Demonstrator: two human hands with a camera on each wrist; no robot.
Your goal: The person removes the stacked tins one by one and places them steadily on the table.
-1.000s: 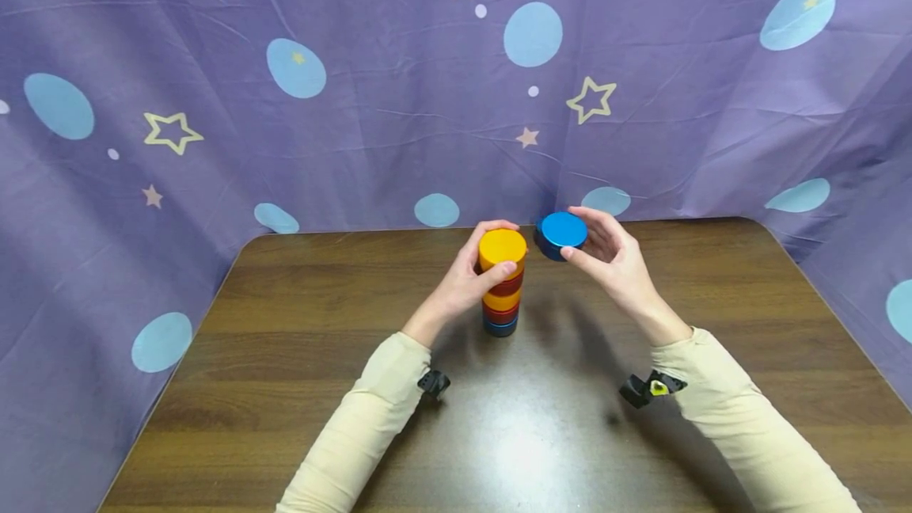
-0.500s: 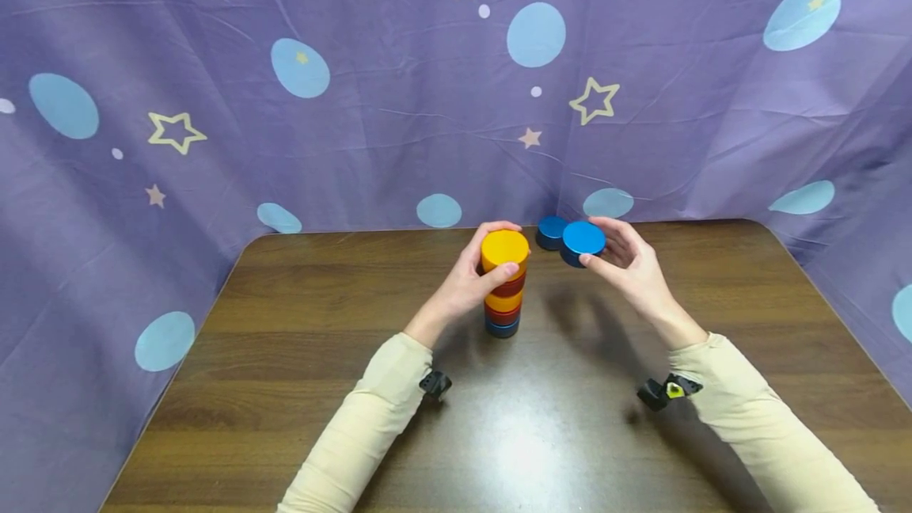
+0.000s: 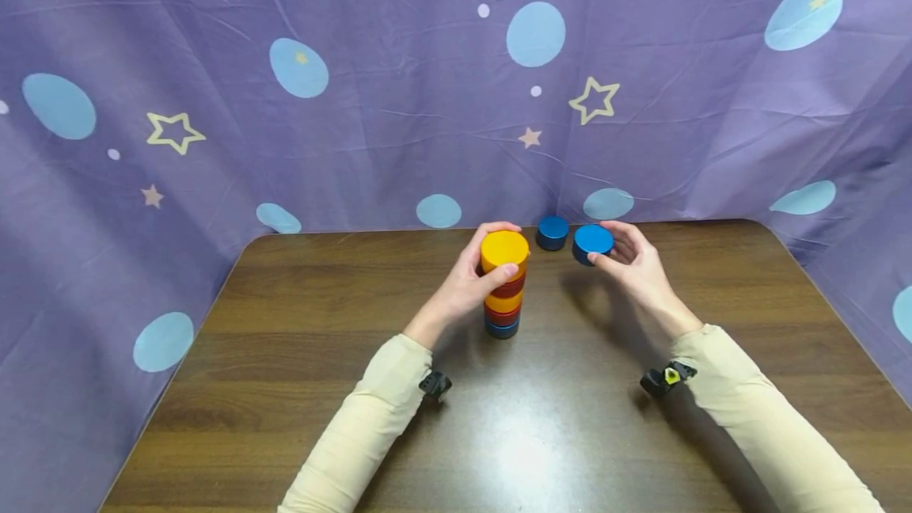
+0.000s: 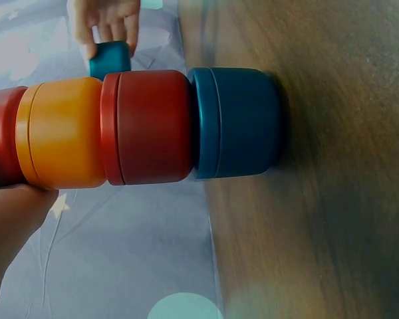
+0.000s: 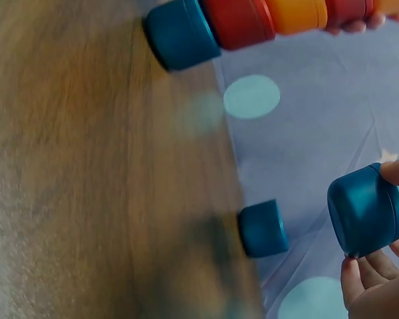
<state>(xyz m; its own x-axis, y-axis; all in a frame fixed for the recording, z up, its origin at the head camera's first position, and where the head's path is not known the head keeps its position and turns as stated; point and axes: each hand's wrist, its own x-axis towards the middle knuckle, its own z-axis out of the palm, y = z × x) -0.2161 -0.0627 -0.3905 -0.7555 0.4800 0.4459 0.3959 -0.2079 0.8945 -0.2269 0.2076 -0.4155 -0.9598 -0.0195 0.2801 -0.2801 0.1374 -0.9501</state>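
Several round lidded jars stand in an upright column, with an orange jar (image 3: 504,250) on top. Below it come red, orange and red ones, and a blue jar (image 4: 239,123) rests on the table as the base. My left hand (image 3: 461,285) grips the upper part of this column, thumb in front and fingers behind. Between thumb and fingers my right hand (image 3: 644,279) holds another blue jar (image 5: 366,211) above the table, lid side up. A separate blue jar (image 3: 552,233) stands near the back edge, between the column and the held jar, apart from both.
The brown wooden table (image 3: 321,386) ends at a purple patterned curtain (image 3: 392,101) behind it. Black wrist cameras sit on both cream sleeves (image 3: 370,426). Bare wood extends left, right and in front of the column.
My right hand has moved right and slightly down with the blue jar, uncovering the separate blue jar at the back. My left hand keeps its grip on the column.
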